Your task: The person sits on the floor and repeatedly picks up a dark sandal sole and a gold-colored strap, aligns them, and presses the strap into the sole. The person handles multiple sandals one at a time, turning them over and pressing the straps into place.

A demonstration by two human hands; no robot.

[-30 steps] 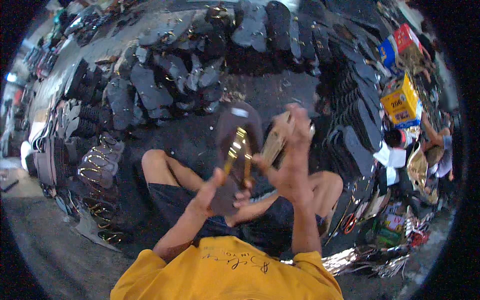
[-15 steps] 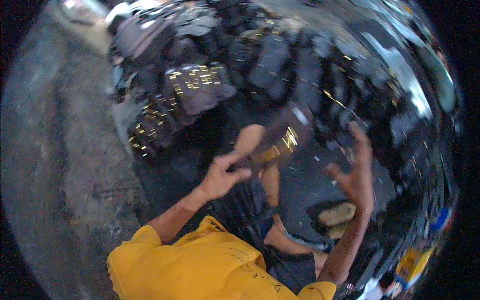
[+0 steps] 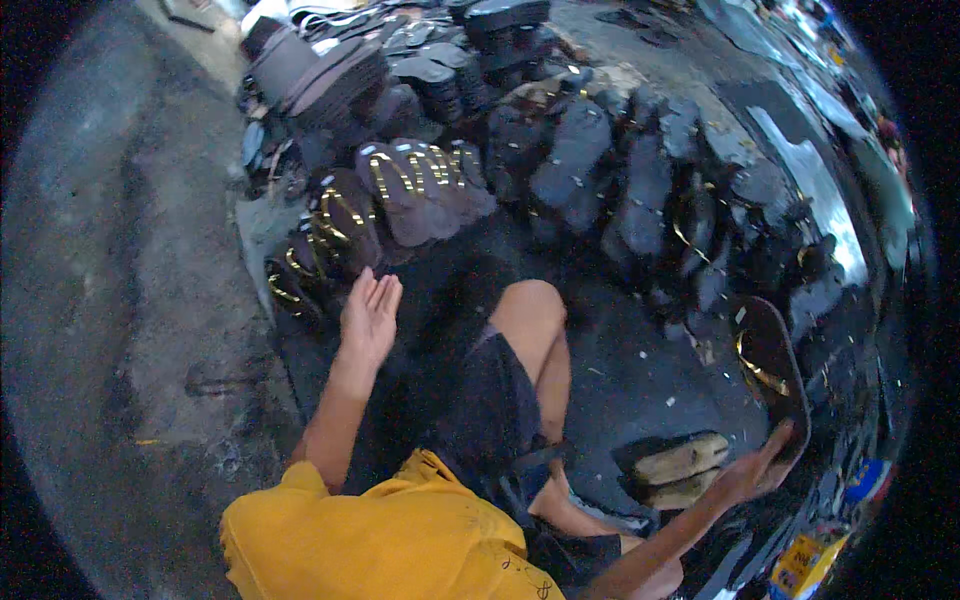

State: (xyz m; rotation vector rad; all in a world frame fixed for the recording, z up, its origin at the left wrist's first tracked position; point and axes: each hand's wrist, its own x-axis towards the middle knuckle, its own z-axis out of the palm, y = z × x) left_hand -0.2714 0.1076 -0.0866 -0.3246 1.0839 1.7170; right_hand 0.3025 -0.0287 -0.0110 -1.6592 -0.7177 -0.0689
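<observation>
My right hand (image 3: 757,474) is closed on the heel end of a dark brown sandal (image 3: 792,398) with gold straps, held up at the right. My left hand (image 3: 371,318) holds nothing; its fingers are stretched out, just short of a row of similar gold-strapped sandals (image 3: 410,215) standing at the left. More sandals with gold straps (image 3: 345,225) lean together beside that row. A pair of pale foot-shaped forms (image 3: 683,462) lies on the dark ground near my right forearm.
Dark soles or sandals (image 3: 572,165) stand in bunches across the far side. Stacks of soles (image 3: 325,75) rise behind the left row. My bent knee (image 3: 530,310) juts into the middle. A yellow packet (image 3: 805,562) lies at lower right, and bare concrete floor (image 3: 180,330) runs along the left.
The sandal has passed from my left hand, over my knee, to my right hand at the right. My left hand has moved left and away toward the row of sandals.
</observation>
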